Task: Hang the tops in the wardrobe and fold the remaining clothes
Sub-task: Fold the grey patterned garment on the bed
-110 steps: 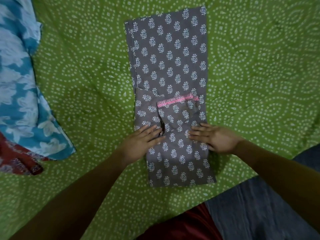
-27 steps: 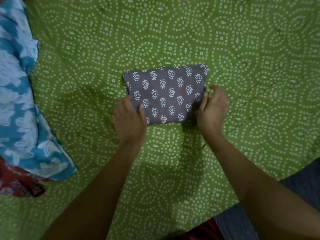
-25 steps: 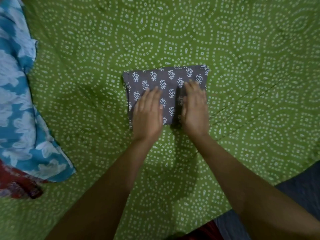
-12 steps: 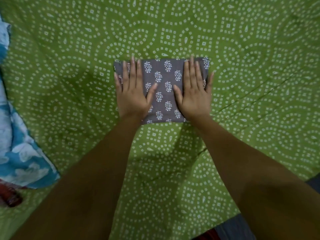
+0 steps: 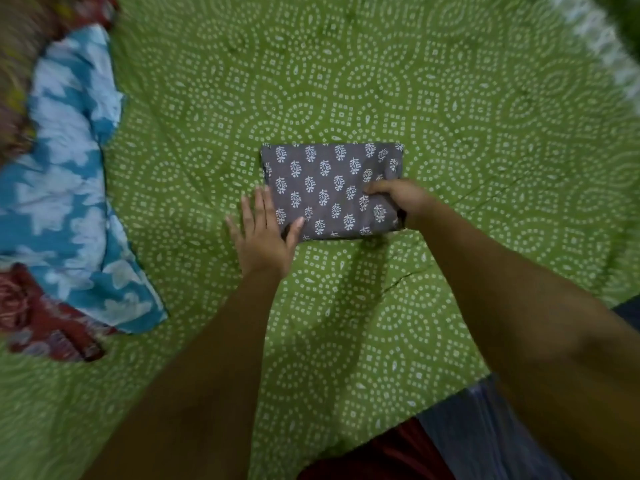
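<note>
The folded garment lies on the bed ahead of you. Your left hand rests at its near left corner, your right hand at its right edge. Well left, a loose garment overlaps another cloth.

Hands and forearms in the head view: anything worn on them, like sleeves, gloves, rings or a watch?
Nothing worn shows. The left hand and right hand are bare, with no gloves, and no rings or bangles visible, though the picture is dim and slightly blurred. Both forearms are bare up to the frame's edge; no sleeve or watch shows.
</note>
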The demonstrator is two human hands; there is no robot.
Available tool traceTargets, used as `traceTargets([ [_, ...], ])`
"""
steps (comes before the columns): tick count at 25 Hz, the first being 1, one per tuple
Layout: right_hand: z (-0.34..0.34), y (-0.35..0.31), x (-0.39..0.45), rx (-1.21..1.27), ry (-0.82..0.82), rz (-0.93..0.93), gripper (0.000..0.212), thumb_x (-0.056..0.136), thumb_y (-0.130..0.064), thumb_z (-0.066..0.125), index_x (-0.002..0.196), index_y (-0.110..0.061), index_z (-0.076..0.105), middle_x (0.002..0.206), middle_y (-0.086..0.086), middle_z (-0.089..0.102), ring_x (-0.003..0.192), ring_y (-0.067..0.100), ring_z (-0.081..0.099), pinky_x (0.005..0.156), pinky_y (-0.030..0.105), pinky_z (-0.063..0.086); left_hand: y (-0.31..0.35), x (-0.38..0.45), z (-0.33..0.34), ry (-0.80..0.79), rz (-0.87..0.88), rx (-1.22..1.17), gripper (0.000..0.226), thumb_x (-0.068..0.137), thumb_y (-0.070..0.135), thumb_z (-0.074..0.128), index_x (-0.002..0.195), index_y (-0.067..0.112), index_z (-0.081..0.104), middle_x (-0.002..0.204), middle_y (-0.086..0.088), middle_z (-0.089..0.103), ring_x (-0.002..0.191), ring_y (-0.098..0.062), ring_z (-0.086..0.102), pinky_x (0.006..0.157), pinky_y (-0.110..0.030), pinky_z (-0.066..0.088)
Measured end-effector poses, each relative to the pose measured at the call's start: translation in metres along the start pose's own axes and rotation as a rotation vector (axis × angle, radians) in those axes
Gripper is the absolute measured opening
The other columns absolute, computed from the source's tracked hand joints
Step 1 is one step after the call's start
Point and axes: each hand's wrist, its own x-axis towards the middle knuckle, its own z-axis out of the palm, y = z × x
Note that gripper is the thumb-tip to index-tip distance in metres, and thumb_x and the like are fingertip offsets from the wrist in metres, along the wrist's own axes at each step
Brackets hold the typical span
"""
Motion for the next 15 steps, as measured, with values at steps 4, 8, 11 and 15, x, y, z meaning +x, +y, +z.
traceTargets([
  [4,0.016,-0.060,-0.072,-0.035,-0.215,-0.018,0.023,0.082,-0.008,0.059,0.104,-0.005,0.064,0.095,0.013,0.070,0.075,0.026,0.067,0.080,0.038,0.055,0.021,-0.039,-0.058,0.015,-0.148,-0.209,0.078,0.092,0.066,0.019,0.152,0.024,-0.006,0.160,0.011,-0.006,0.146,-0.025,0.009,0.110,-0.059,0.011],
  [8,0.041,-0.106,-0.178,-0.045,-0.207,-0.152,0.004,0.082,-0.007,0.056,0.081,-0.011,0.057,0.073,0.007,0.058,0.061,0.019,0.055,0.061,0.027,0.049,0.036,-0.082,-0.117,-0.246,-0.289,-0.257,0.068,0.096,0.052,0.038,0.148,0.012,0.024,0.156,-0.008,0.024,0.136,-0.031,0.031,0.108,-0.051,0.027],
  [11,0.036,-0.139,-0.271,0.035,-0.203,-0.262,0.011,0.082,-0.007,0.054,0.072,-0.012,0.052,0.064,0.004,0.052,0.056,0.018,0.050,0.054,0.023,0.044,0.066,-0.122,-0.164,-0.702,-0.221,-0.548,0.042,0.101,0.031,0.041,0.130,0.002,0.051,0.123,-0.013,0.058,0.105,-0.028,0.059,0.084,-0.028,0.051],
  [15,-0.024,-0.167,-0.407,0.421,-0.265,-0.493,0.015,0.085,-0.004,0.049,0.093,-0.004,0.062,0.090,0.013,0.067,0.080,0.027,0.065,0.082,0.037,0.055,0.139,-0.166,-0.250,-0.978,-0.197,-1.348,0.038,0.101,0.027,0.036,0.090,0.011,0.069,0.092,0.001,0.066,0.072,-0.013,0.063,0.060,-0.020,0.050],
])
